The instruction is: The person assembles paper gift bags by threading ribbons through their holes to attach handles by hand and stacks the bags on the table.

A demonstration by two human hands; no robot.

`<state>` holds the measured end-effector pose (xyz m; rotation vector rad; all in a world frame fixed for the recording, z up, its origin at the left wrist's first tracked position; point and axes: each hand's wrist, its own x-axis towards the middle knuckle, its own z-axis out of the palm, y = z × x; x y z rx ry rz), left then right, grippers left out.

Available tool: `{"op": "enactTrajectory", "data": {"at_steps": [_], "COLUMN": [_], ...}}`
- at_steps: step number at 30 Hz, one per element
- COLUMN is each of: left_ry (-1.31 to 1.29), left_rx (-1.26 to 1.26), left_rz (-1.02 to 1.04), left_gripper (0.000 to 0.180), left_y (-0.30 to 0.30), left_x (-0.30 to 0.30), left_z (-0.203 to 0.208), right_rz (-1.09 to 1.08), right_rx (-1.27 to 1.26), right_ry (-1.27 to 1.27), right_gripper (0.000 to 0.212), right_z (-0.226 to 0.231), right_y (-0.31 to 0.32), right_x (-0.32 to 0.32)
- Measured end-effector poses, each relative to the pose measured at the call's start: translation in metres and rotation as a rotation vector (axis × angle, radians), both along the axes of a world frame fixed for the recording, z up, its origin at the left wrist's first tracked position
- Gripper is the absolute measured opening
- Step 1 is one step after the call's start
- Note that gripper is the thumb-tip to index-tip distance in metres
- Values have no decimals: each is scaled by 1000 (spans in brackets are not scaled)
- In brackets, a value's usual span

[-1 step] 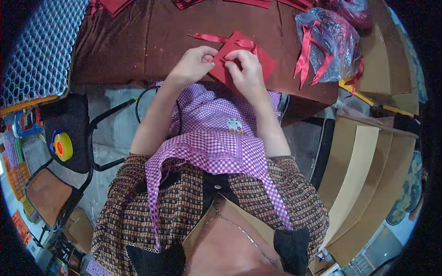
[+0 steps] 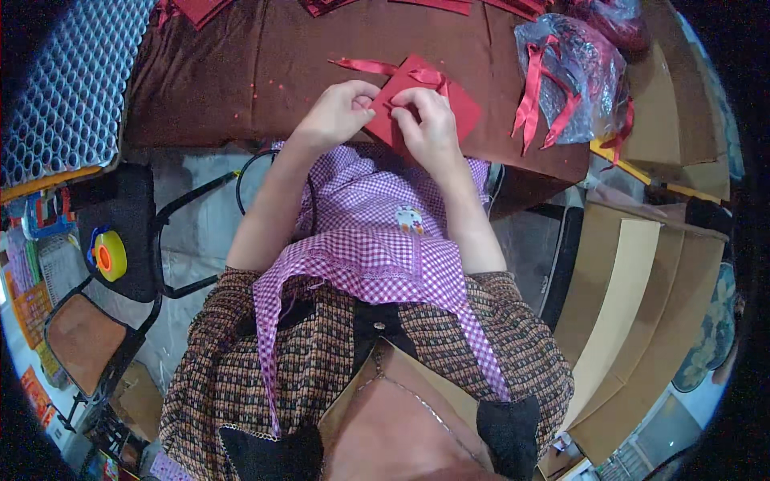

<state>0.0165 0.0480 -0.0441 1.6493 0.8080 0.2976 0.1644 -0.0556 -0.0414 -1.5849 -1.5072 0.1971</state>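
A flat red square piece [image 2: 461, 108], perhaps of card or felt, is turned corner-up at the near edge of the table. A glossy red ribbon [image 2: 365, 66] crosses its upper part, one tail reaching out to the left. My left hand [image 2: 341, 112] is closed at the square's left edge, thumb and forefinger pinched on it. Over the square's middle, my right hand [image 2: 431, 128] pinches with thumb and forefinger. What lies between those right fingertips is too small to tell.
A brown cloth [image 2: 200, 96] covers the table. Red pieces [image 2: 433, 6] lie along its far side. To the right sits a clear plastic bag [image 2: 589, 76] with red ribbons [image 2: 531, 100] hanging out. Cardboard boxes [image 2: 634, 321] stand right; a patterned sheet [image 2: 72, 96] and chair [image 2: 120, 224] are left.
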Motion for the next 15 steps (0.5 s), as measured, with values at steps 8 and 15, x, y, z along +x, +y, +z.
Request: {"op": "enactTrajectory", "data": {"at_steps": [8,15], "left_ry": [-6,20], "left_rx": [-4,10], "left_rz": [21,22], "left_gripper": [33,33], "left_y": [-6,-6], "left_x": [0,4], "left_z": [0,8], "right_rz": [49,21], "right_rx": [-71,-12], "right_ry": [-95,-209], "right_gripper": [12,12], "right_z": [-2,-5], "right_y": [-4,-1], "right_x": [-1,0]}}
